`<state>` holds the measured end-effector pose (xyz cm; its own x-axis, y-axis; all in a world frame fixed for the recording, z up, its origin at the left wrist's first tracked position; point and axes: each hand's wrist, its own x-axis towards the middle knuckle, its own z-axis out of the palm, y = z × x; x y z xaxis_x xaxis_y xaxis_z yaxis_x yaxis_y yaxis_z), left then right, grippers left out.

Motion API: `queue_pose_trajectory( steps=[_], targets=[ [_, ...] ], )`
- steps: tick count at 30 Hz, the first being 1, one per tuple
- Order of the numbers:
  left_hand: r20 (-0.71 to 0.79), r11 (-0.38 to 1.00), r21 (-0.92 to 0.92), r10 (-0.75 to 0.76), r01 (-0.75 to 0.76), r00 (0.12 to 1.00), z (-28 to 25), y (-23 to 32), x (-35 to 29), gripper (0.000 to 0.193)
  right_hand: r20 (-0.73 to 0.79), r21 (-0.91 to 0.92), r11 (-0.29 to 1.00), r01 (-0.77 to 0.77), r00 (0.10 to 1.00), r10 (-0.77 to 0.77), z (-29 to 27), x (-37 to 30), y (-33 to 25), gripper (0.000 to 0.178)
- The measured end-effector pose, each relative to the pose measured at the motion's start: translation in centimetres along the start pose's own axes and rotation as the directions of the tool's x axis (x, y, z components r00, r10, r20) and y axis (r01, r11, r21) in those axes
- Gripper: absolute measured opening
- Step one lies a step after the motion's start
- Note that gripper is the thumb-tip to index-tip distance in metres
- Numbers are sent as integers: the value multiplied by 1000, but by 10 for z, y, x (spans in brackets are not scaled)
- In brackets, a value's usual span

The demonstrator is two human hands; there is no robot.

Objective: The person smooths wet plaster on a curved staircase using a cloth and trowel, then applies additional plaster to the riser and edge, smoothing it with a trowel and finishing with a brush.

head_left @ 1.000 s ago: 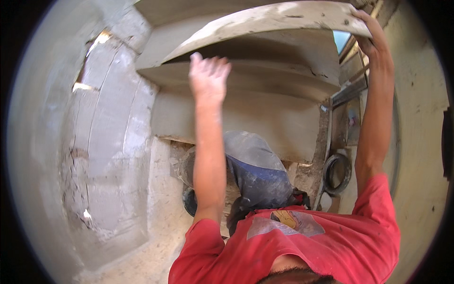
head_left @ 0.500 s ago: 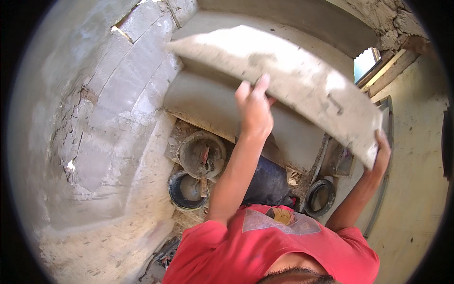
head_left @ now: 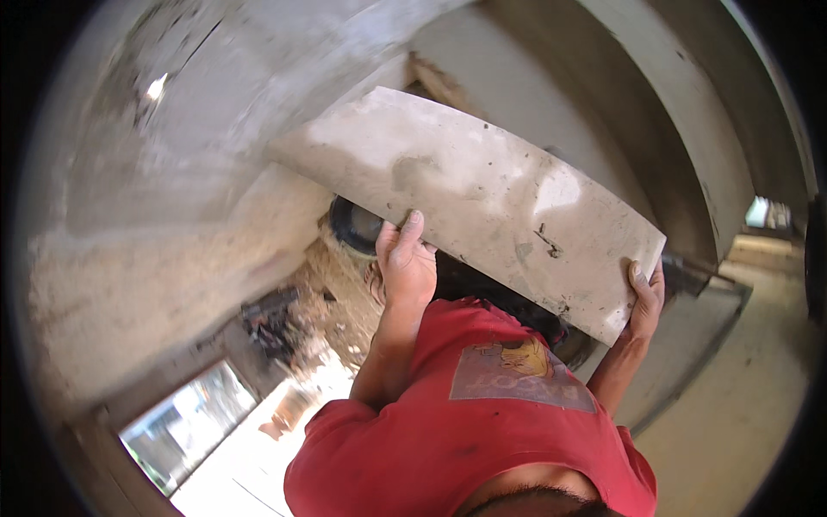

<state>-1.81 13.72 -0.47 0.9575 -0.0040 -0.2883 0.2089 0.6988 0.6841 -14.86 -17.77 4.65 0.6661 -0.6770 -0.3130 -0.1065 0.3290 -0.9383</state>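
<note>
A long, flat, beige-grey board [head_left: 482, 198] with cut-off corners, dark specks and smears lies across both my hands, in front of my chest. My left hand [head_left: 409, 267] grips its near long edge, the thumb on top and the fingers curled beneath. At the board's right end, my right hand [head_left: 644, 302] clasps the short edge, its thumb also on the upper face. The fingers under the board are partly hidden. Part of a black rubber bucket [head_left: 351, 226] shows below the board's near edge, beside my left hand.
Grey plastered steps [head_left: 680, 112] rise at the far right. A rough plastered wall [head_left: 172, 189] stands on the left. Dark debris [head_left: 274, 323] lies on the floor at lower left, near a bright opening [head_left: 194, 422]. A pale panel [head_left: 758, 362] stands at right.
The board has come down and closer to my chest, still in both hands, and its upper face shows more fully. My view has turned, bringing the bright opening in at lower left.
</note>
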Motion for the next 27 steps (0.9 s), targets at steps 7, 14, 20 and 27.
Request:
queue_pose_trajectory(
  steps=[7,14,20,27],
  targets=[
    [-57,917,-362,157,-167,986,-165,1,-57,34,722,-65,960,273,677,-144,95,-10,-24,62],
    [-576,977,16,184,-215,796,-296,-3,-133,42,743,670,352,654,-597,-304,226,-117,101,17],
    [-681,982,126,188,-139,708,-297,3,-168,49,567,807,323,494,-496,-658,190,-125,113,14],
    [-576,962,93,263,-257,774,-247,12,-163,58,560,724,128,678,-470,-682,118,-37,38,8]
  ],
)
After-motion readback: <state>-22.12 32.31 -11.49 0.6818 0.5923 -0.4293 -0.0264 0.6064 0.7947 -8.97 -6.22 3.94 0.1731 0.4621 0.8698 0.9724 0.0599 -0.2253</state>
